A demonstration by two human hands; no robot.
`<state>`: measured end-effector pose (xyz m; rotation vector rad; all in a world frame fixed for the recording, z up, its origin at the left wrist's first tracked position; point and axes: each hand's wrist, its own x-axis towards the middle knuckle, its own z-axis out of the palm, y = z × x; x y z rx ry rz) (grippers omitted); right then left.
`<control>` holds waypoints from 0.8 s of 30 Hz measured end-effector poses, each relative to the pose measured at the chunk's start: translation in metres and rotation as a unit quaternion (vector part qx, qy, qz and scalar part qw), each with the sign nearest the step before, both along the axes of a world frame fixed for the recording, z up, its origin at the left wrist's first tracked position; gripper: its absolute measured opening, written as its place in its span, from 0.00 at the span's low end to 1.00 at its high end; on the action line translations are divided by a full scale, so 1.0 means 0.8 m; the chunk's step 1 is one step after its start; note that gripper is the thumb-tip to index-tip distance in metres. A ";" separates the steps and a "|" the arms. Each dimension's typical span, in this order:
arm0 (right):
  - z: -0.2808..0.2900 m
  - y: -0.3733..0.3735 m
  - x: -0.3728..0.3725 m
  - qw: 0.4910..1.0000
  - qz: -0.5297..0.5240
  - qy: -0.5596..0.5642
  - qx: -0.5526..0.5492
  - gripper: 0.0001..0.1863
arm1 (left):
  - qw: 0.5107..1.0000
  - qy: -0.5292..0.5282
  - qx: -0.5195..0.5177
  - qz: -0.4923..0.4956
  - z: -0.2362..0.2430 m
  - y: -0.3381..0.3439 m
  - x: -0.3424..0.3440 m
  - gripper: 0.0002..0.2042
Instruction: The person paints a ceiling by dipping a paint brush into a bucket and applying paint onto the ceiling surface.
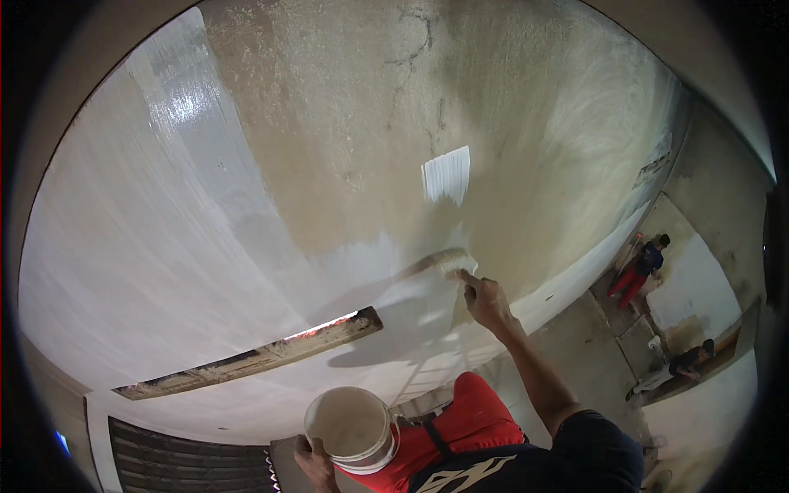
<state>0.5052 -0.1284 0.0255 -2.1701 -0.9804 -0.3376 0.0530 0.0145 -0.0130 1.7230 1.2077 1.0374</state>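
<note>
My right hand [486,301] is closed around the handle of a wide paintbrush [454,262]. The brush head is at the wall [353,164], along the edge between white coating and bare beige plaster; its shadow falls beside it. Above the brush, a short patch of fresh white paint [447,174] stands out on the plaster. Low in the view, my left hand [316,460] grips the side of a white plastic bucket [374,460] near its rim. The bucket tilts slightly, and its inner wall looks pale; how much paint is in it I cannot tell.
A long narrow slot [255,357] with rough edges cuts into the wall at left. Dark slatted bars [181,460] are at lower left. Far right, one person [643,267] stands by a partly whitened wall, and another person [686,363] is lower down.
</note>
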 end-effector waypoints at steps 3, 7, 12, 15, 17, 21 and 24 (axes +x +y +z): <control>0.002 -0.005 -0.002 0.999 0.022 0.038 -0.001 0.18 | 0.991 -0.067 -0.117 -0.011 -0.001 0.003 -0.008 0.17; 0.103 0.013 0.020 1.000 -0.009 0.020 -0.005 0.16 | 0.995 -0.001 -0.103 -0.012 0.002 0.002 -0.009 0.16; 0.262 0.013 0.005 0.991 0.027 -0.068 0.111 0.16 | 0.994 -0.010 -0.108 -0.004 -0.014 0.006 -0.016 0.16; 0.305 0.005 -0.013 0.995 -0.024 0.005 0.099 0.17 | 0.991 -0.057 -0.118 -0.031 -0.016 0.005 -0.013 0.15; 0.290 0.014 -0.002 0.980 -0.015 -0.111 0.163 0.19 | 0.992 -0.038 -0.120 -0.024 -0.016 0.008 -0.014 0.15; 0.161 0.035 0.024 0.988 -0.010 -0.134 0.076 0.22 | 0.993 -0.004 -0.108 -0.039 0.007 0.003 -0.004 0.15; 0.033 0.029 0.015 0.999 -0.015 -0.041 -0.021 0.22 | 0.995 -0.001 -0.097 -0.032 0.005 0.002 -0.005 0.16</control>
